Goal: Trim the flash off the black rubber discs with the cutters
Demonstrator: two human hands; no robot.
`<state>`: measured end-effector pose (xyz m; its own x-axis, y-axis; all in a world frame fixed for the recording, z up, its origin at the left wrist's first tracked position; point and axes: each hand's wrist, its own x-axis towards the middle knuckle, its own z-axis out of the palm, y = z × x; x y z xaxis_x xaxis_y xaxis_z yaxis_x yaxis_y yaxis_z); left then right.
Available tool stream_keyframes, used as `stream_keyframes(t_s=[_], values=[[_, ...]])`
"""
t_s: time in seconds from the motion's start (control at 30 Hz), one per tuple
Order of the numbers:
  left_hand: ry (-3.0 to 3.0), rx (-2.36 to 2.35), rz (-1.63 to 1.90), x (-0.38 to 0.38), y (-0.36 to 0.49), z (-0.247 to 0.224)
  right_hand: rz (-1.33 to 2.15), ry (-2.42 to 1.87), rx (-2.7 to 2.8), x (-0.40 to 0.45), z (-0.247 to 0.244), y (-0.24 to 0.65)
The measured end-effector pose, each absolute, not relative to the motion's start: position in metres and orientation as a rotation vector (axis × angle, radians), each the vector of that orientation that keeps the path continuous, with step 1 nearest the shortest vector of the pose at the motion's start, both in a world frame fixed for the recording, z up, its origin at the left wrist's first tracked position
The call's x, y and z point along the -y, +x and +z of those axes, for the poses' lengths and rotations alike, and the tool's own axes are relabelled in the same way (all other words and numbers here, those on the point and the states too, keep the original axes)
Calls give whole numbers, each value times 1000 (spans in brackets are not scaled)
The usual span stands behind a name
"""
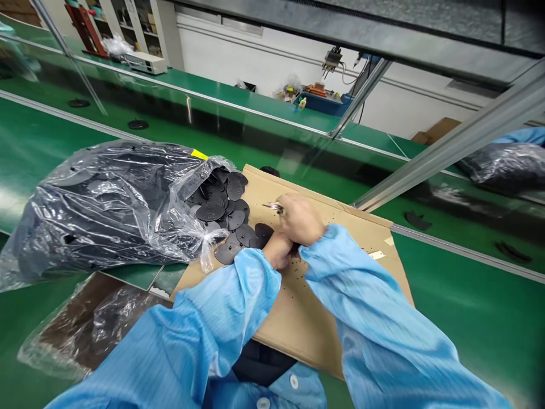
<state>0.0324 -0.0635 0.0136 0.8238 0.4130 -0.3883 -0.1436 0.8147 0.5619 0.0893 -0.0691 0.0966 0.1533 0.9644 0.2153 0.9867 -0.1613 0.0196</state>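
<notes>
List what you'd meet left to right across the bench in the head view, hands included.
Clear bag of black parts → left hand and right hand, close together, the right gripping a metal tool → small pale tag → curved black piece → second curved piece.

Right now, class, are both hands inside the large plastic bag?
No, the left hand and right hand are over the cardboard, outside the bag.
</notes>
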Motion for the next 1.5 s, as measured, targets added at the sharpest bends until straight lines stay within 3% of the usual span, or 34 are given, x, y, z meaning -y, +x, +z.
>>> stream_keyframes(t_s=[0.27, 0.47, 0.73, 1.5], values=[[596, -487, 165, 57, 26, 23, -582, -1669, 1525, 163, 45, 124], [730, -557, 367, 61, 25, 21, -517, -1722, 1193, 177, 19, 127], [873, -488, 514, 71, 26, 22, 53, -1680, 875, 180, 18, 125], [1033, -467, 663, 72, 29, 13, 96, -1702, 964, 184, 28, 121]])
